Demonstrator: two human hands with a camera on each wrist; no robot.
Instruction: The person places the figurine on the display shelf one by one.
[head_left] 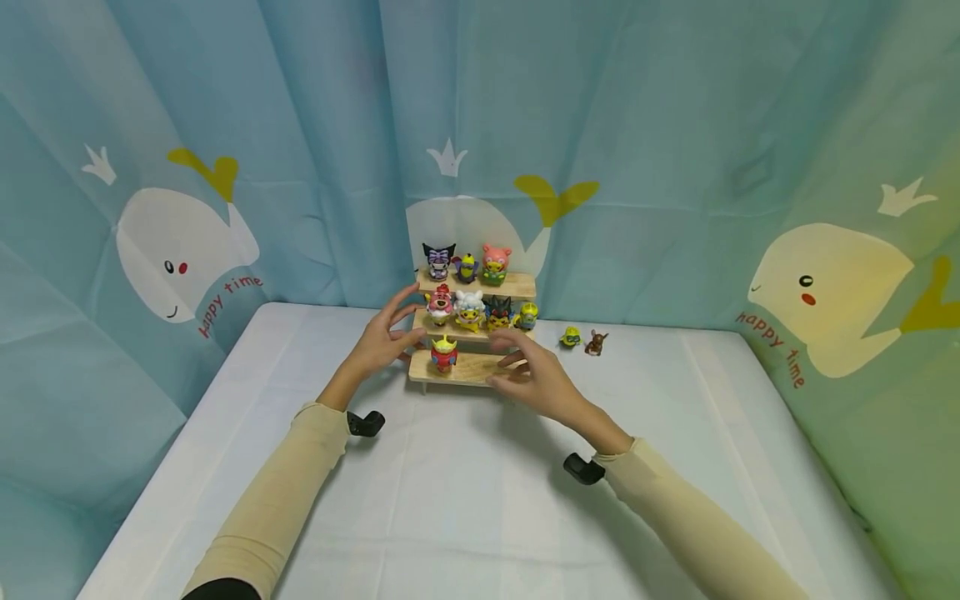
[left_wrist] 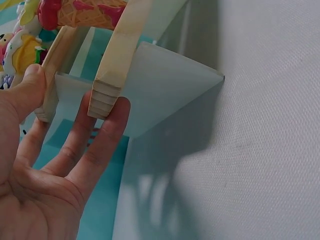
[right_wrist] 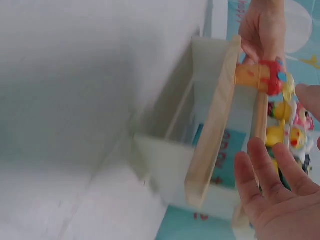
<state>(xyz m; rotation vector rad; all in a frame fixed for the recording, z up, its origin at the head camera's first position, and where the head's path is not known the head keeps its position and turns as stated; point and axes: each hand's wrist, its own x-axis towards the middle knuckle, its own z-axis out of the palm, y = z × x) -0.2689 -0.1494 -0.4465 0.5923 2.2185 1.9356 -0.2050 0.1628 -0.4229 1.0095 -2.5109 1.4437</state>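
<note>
A small wooden display stand (head_left: 474, 367) with three tiers and pale side panels stands at the table's back. My left hand (head_left: 375, 343) holds its left end, thumb at the middle board and fingertips around the board ends, as the left wrist view shows. At the right end, my right hand (head_left: 543, 385) hovers by the lower boards, fingers spread and nothing held; whether it touches is unclear. A figurine in red with a yellow-green head (head_left: 444, 355) stands on the bottom tier's left. Several figurines line the middle tier, including a white-topped one (head_left: 470, 311).
The top tier carries a black-eared figurine (head_left: 438, 262), a purple and yellow one (head_left: 467, 268) and a pink one (head_left: 495, 264). Right of the stand, a yellow-green figurine (head_left: 571, 337) and a brown animal figurine (head_left: 597, 342) sit on the white tablecloth (head_left: 450, 517). A blue-green curtain (head_left: 660, 150) hangs behind.
</note>
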